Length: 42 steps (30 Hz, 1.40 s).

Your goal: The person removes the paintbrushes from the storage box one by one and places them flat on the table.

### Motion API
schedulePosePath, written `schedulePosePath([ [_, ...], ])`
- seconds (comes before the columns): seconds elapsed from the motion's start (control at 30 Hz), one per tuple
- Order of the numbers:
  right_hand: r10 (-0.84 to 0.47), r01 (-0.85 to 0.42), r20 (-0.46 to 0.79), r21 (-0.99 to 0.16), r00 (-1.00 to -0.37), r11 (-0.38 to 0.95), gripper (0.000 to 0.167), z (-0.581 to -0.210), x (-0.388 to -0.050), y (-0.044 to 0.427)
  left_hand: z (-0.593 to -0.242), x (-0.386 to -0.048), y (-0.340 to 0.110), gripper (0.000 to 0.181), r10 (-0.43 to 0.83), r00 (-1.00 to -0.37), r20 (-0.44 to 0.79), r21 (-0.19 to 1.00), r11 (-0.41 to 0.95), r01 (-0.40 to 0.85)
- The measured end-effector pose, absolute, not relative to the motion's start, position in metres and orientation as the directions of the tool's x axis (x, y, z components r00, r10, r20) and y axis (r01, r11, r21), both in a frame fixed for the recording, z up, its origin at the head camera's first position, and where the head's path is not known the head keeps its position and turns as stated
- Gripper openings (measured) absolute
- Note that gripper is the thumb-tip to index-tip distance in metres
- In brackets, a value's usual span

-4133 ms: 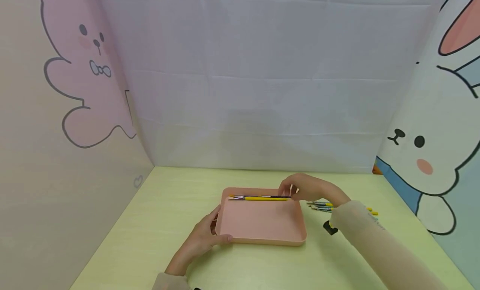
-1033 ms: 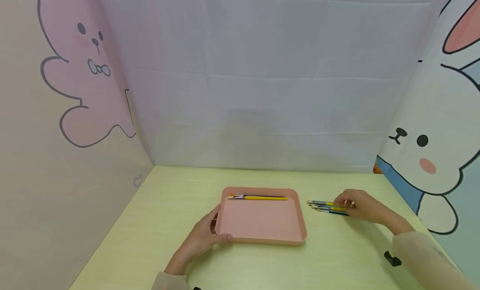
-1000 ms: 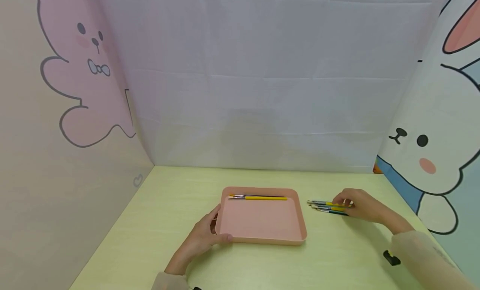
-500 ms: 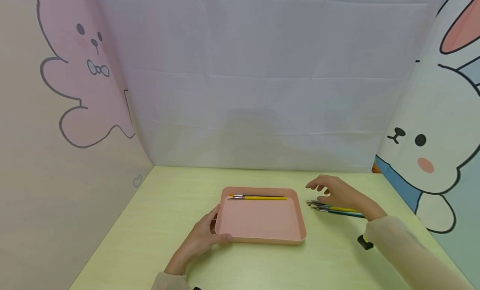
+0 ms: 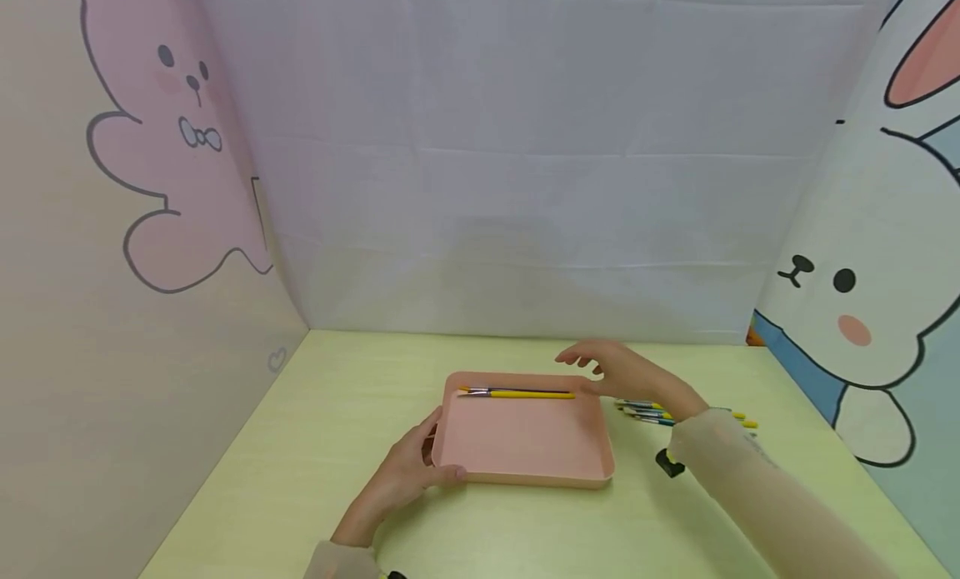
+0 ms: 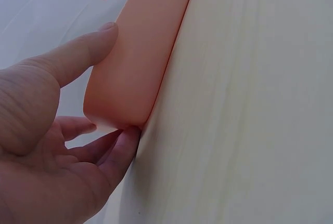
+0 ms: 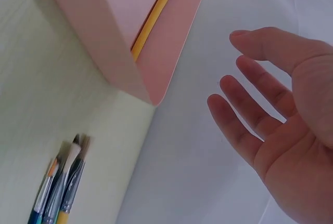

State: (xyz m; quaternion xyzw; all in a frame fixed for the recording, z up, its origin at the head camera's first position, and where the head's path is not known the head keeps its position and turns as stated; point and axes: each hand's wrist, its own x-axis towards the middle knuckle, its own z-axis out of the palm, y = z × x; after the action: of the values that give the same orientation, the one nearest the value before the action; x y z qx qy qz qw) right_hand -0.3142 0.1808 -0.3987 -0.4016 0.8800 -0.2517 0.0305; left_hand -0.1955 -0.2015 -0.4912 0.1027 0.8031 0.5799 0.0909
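A shallow pink tray (image 5: pixel 525 446) lies on the pale table, two paintbrushes side by side along its back edge. One brush has a yellow handle (image 5: pixel 532 395); the other has a dark handle and orange bristles. My left hand (image 5: pixel 405 471) grips the tray's near left corner, thumb against the front wall and fingers around the side. Above the tray's back right corner hovers my right hand (image 5: pixel 622 375), fingers loosely bent and holding nothing. In the right wrist view that hand (image 7: pixel 286 125) is apart from the tray, its palm bare.
Several loose paintbrushes (image 5: pixel 648 413) lie on the table right of the tray, partly hidden by my right forearm. Their bristle ends (image 7: pixel 62 177) show in the right wrist view. A white cloth wall (image 5: pixel 525 229) stands behind the table, with printed walls at both sides.
My right hand, which was at the loose brushes a second ago, has lifted off and moved left over the tray's back corner. The left hand keeps its grip; both tray brushes stay put.
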Motion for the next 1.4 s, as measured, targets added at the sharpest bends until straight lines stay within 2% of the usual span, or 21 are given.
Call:
schedulePosePath([
  [0.2, -0.731, -0.683, 0.122, -0.486, -0.671, 0.545, 0.042, -0.399, -0.318, 0.154, -0.492, -0.196, -0.201, 0.114, 0.269, -0.963, -0.019, 0.950, 0.304, 0.066],
  [0.47, -0.780, -0.725, 0.146, -0.502, -0.608, 0.471, 0.043, -0.412, -0.327, 0.129, -0.491, -0.197, -0.201, 0.113, 0.277, -0.961, -0.014, 0.949, 0.306, 0.074],
  [0.63, -0.775, -0.697, 0.091, -0.512, -0.626, 0.503, 0.051, -0.420, -0.329, 0.119, -0.490, -0.197, -0.200, 0.112, 0.277, -0.961, -0.010, 0.947, 0.310, 0.079],
  [0.83, -0.759, -0.652, 0.001, -0.514, -0.651, 0.558, 0.051, -0.430, -0.331, 0.107, -0.491, -0.197, -0.201, 0.113, 0.270, -0.963, -0.024, 0.947, 0.316, 0.065],
  [1.13, -0.670, -0.527, -0.135, -0.513, -0.730, 0.677, 0.051, -0.433, -0.323, 0.096, -0.493, -0.197, -0.202, 0.113, 0.276, -0.961, -0.025, 0.948, 0.311, 0.065],
  [1.27, -0.670, -0.531, -0.169, -0.484, -0.722, 0.695, 0.051, -0.434, -0.323, 0.093, -0.493, -0.197, -0.202, 0.113, 0.281, -0.960, -0.017, 0.948, 0.311, 0.075],
  [1.4, -0.701, -0.572, -0.184, -0.456, -0.689, 0.682, 0.056, -0.435, -0.324, 0.089, -0.492, -0.196, -0.203, 0.113, 0.278, -0.960, -0.017, 0.948, 0.311, 0.073],
])
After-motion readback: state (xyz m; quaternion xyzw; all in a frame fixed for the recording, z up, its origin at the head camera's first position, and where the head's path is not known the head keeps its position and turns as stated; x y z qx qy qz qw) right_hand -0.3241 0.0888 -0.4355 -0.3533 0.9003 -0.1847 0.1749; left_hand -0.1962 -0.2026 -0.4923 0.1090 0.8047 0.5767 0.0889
